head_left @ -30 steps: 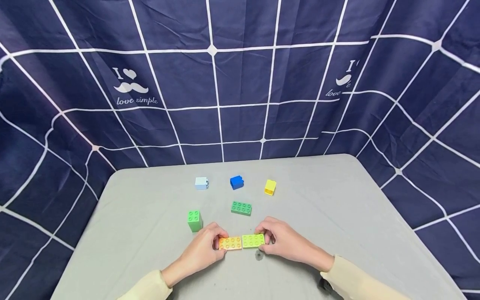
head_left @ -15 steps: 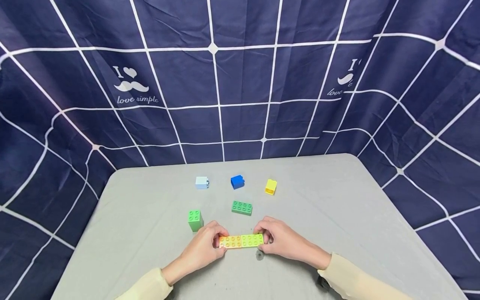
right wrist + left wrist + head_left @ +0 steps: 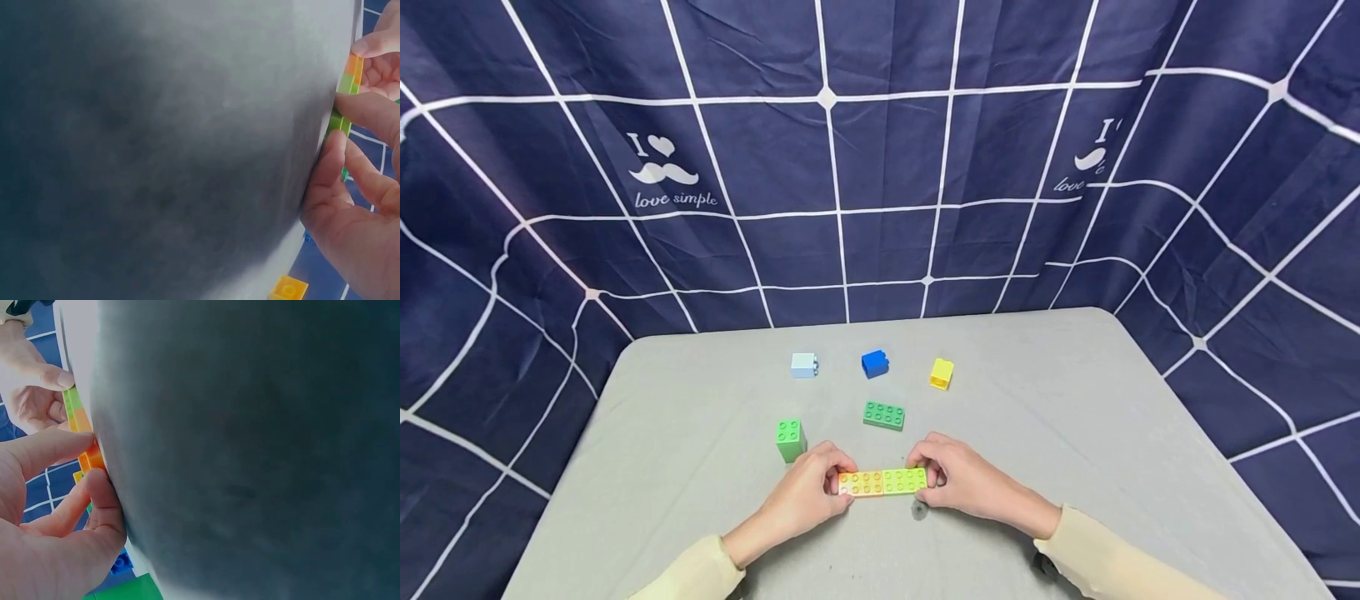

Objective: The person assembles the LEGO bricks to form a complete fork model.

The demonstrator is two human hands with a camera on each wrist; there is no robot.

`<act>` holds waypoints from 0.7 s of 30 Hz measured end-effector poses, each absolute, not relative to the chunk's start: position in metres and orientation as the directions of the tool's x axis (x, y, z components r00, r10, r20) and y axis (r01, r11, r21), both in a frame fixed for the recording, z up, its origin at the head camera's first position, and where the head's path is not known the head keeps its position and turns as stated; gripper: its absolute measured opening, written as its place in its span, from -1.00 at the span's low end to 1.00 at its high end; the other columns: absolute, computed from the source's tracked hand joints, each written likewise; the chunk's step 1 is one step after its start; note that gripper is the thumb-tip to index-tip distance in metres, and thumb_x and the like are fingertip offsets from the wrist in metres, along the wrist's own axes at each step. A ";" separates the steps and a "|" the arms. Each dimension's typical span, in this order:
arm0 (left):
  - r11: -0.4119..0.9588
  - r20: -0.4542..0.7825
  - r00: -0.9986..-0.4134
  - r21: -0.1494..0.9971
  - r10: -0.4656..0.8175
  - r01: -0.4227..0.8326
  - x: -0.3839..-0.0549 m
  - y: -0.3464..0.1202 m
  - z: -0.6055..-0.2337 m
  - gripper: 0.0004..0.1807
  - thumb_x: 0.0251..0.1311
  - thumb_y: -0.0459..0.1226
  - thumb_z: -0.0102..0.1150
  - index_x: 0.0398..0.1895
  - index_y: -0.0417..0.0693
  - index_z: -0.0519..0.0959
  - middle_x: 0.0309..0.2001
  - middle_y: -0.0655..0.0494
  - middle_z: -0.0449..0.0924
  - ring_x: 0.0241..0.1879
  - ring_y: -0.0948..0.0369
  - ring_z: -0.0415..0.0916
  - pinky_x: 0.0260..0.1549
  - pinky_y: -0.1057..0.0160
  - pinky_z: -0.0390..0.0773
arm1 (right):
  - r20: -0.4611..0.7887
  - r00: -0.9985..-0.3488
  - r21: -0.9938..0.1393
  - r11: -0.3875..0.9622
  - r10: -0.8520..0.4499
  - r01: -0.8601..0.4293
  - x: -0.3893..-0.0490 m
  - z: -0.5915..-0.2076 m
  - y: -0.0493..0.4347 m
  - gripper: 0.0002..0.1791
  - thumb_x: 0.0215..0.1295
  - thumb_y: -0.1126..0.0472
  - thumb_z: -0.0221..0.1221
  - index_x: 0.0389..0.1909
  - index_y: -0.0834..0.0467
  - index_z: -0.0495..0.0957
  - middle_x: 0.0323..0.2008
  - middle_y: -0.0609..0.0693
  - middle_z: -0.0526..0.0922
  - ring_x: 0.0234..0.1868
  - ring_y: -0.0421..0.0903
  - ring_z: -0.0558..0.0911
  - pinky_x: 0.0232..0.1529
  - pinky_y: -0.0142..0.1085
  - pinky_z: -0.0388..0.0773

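An orange building brick (image 3: pixel 862 483) and a lime-green building brick (image 3: pixel 905 481) lie end to end on the table, their short sides meeting. My left hand (image 3: pixel 807 490) pinches the orange brick at its outer end between thumb and fingers. At the opposite end, my right hand (image 3: pixel 962 479) pinches the lime-green brick the same way. The left wrist view shows the left thumb and a finger on either side of the orange brick (image 3: pixel 93 457). In the right wrist view, the lime-green brick (image 3: pixel 338 123) sits between the right thumb and fingers.
A tall green brick (image 3: pixel 790 440) stands just beyond my left hand. A flat dark green brick (image 3: pixel 883 415) lies behind the joined pair. Farther back are a light blue brick (image 3: pixel 803 365), a blue brick (image 3: pixel 874 363) and a yellow brick (image 3: pixel 942 373). Dark blue curtain surrounds the grey table (image 3: pixel 700 417).
The lime-green brick has come slightly left with my right hand, and the narrow gap between it and the orange brick has closed. Over the last half second both hands stay in place.
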State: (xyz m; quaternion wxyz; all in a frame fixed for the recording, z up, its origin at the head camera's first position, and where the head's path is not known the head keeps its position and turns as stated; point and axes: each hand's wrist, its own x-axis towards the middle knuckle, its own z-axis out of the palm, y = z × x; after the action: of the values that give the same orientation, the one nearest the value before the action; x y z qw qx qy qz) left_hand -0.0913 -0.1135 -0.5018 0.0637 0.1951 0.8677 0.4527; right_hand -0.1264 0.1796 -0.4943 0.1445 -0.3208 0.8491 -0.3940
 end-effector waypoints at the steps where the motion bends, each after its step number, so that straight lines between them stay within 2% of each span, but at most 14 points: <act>1: 0.511 0.065 -0.915 0.813 0.397 0.279 -0.091 -0.114 -0.502 -0.69 0.05 -0.58 0.53 -0.17 -0.18 0.71 -0.25 0.15 0.53 -0.32 0.29 0.44 -0.35 0.36 0.48 | 0.005 -0.752 -0.760 0.486 -0.659 -0.431 -0.126 -0.494 0.179 -0.63 0.19 0.47 0.48 -0.05 0.09 0.68 -0.23 -0.09 0.55 -0.32 -0.28 0.55 -0.28 -0.41 0.53; 8: 0.499 0.056 -0.912 0.823 0.405 0.272 -0.092 -0.116 -0.502 -0.68 0.05 -0.57 0.54 -0.16 -0.17 0.71 -0.25 0.13 0.52 -0.33 0.28 0.45 -0.37 0.37 0.48 | -0.011 -0.751 -0.742 0.509 -0.660 -0.437 -0.126 -0.492 0.179 -0.63 0.19 0.44 0.48 -0.04 0.08 0.67 -0.25 -0.09 0.53 -0.31 -0.25 0.54 -0.28 -0.41 0.51; 14: 0.494 0.037 -0.916 0.833 0.399 0.248 -0.090 -0.118 -0.501 -0.66 0.05 -0.56 0.57 -0.13 -0.16 0.70 -0.25 0.13 0.51 -0.33 0.25 0.45 -0.38 0.38 0.45 | -0.006 -0.756 -0.770 0.486 -0.654 -0.414 -0.124 -0.490 0.180 -0.63 0.20 0.41 0.50 -0.01 0.13 0.66 -0.20 -0.07 0.56 -0.29 -0.24 0.57 -0.24 -0.39 0.57; 21: 0.474 0.062 -0.911 0.838 0.409 0.269 -0.088 -0.120 -0.502 -0.60 0.06 -0.55 0.58 -0.03 -0.23 0.67 -0.21 0.12 0.50 -0.31 0.26 0.47 -0.34 0.37 0.51 | 0.000 -0.771 -0.769 0.492 -0.637 -0.407 -0.125 -0.489 0.185 -0.63 0.25 0.28 0.54 0.04 0.14 0.66 -0.19 -0.07 0.57 -0.26 -0.19 0.58 -0.24 -0.38 0.55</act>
State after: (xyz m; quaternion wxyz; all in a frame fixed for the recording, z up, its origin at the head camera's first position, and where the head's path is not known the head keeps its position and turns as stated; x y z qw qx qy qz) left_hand -0.0875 -0.1202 -0.5017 0.0736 0.1982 0.8553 0.4730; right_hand -0.1252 0.1852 -0.4887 0.1440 -0.3066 0.8517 -0.3998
